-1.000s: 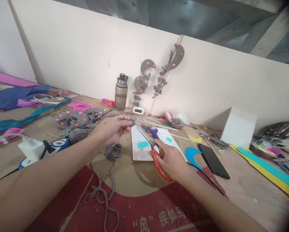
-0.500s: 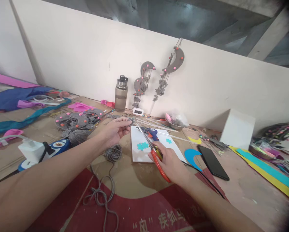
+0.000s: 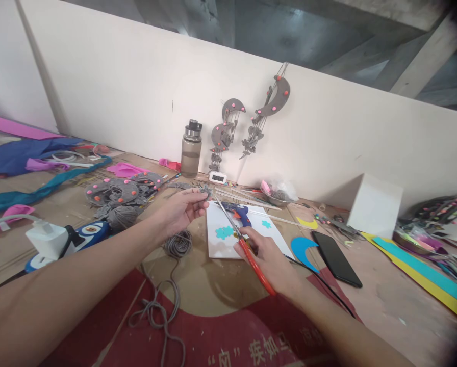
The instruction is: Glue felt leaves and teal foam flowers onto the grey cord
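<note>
Head view — my left hand (image 3: pixel 180 209) fingers pinch a fuzzy grey felt scrap (image 3: pixel 204 190); right hand (image 3: pixel 269 257) grips red-handled scissors (image 3: pixel 244 244), blades nearly closed just beside the scrap.

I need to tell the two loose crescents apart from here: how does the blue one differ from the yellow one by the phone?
The blue crescent looks bigger and lies nearer the person, just left of the phone. The yellow crescent looks smaller and thinner and lies farther back, toward the white box. The blue one stands out from the table; the yellow one nearly blends in. Both lie flat, with no hand on them.
</note>
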`<state>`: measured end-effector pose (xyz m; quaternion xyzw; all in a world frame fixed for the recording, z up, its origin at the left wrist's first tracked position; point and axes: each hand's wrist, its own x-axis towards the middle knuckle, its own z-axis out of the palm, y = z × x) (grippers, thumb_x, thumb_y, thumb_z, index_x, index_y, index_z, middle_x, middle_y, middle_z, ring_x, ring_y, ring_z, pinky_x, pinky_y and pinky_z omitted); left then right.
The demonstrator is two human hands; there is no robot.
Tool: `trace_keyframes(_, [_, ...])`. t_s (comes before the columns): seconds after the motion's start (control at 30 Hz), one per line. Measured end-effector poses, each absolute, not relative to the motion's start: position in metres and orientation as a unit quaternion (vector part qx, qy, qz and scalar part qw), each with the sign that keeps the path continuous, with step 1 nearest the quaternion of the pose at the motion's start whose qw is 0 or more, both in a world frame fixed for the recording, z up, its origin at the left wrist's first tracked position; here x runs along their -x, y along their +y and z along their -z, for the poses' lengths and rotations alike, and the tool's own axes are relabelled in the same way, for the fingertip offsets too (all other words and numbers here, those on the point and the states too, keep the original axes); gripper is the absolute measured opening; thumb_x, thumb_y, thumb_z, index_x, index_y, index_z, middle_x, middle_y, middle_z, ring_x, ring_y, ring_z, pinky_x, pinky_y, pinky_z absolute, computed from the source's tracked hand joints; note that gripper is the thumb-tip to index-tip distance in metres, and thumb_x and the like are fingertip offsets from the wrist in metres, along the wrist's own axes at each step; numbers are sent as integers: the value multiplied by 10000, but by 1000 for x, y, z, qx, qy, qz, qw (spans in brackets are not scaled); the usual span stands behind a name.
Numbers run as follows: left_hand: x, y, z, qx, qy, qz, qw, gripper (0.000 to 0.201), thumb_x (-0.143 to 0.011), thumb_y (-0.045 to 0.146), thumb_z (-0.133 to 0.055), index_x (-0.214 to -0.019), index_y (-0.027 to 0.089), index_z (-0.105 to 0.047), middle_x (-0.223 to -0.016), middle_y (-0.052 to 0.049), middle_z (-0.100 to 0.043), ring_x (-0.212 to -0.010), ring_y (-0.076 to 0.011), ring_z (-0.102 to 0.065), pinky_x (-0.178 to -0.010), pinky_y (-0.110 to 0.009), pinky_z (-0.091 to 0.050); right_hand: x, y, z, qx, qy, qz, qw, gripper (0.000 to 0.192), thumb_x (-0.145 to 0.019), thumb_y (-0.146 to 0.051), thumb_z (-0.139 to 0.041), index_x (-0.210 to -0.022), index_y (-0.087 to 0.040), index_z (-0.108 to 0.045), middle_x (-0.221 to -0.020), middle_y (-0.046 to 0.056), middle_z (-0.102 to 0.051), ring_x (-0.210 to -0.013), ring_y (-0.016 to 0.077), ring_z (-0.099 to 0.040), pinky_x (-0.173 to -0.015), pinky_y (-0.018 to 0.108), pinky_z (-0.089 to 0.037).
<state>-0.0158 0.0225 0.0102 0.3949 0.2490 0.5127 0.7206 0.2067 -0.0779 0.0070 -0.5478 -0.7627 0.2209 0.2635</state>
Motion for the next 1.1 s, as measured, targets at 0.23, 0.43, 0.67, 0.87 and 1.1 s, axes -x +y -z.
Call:
trace_keyframes(0.23, [13, 22, -9, -450, 252, -506, 691, 182, -685, 126, -725, -774, 133, -567, -707, 3, -582, -599, -76, -566, -524, -179, -437, -202, -82, -12, 560, -762, -196, 259, 307, -863, -458, -470, -1013, -213, -577, -691, -26, -545, -594, 112, -412, -550, 224, -306])
trace_keyframes(0.43, [12, 24, -4, -453, 263, -524, 672, 184, -686, 185, -727, -720, 142, -552, -626, 27, -538, -555, -69, -505, -528, -193, -407, -203, -80, -10, 581, -748, -182, 263, 332, -859, -443, -472, -1078, -211, -563, -677, -22, -576, -576, 118, -447, -567, 225, -352])
trace_keyframes(0.67, [13, 27, -3, -423, 309, -529, 667, 192, -656, 200, -722, -700, 140, -546, -669, -5, -596, -590, -90, -539, -559, -213, -405, -205, -76, 0, 599, -743, -168, 247, 436, -852, -462, -466, -1195, -198, -525, -784, 37, -660, -649, 168, -563, -632, 264, -422])
trace_keyframes(0.87, [13, 24, -5, -456, 324, -510, 654, 200, -669, 227, -700, -680, 145, -518, -664, -22, -623, -507, -73, -498, -509, -202, -356, -206, -76, 3, 608, -761, -121, 191, 473, -866, -498, -423, -1226, -202, -503, -842, 71, -677, -751, 220, -618, -682, 301, -440])
trace_keyframes(1.1, [9, 20, -2, -472, 288, -521, 650, 223, -671, 239, -707, -658, 161, -498, -584, 34, -537, -490, -61, -450, -512, -199, -332, -205, -78, 1, 602, -774, -61, 189, 451, -862, -441, -442, -1239, -202, -505, -996, 99, -684, -856, 237, -646, -714, 301, -444])
